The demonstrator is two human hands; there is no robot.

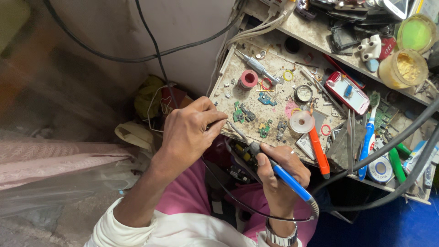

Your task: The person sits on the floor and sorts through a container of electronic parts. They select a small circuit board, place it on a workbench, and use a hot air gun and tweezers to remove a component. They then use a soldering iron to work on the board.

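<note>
I see blue-handled soldering iron w/ grey barrel, tilted, tip up-left at bench edge, black cord trailing off rear; small green PCB flat nearby.

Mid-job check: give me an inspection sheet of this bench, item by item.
Surface: workbench, dirty, strewn with small parts.
Job's things: soldering iron, blue handle, tip near the bench's front edge; small green boards close by.
Clutter: solder spool, pink tape roll, orange-handled tool, toothbrush, red-and-white phone, two jars.
Grippers: right hand grips the iron; left hand is at the bench edge, its grasp hidden.
Cables: iron's cord loops over the lap; thick black cables cross the right side.
Surroundings: wall, bags on the floor.
</note>
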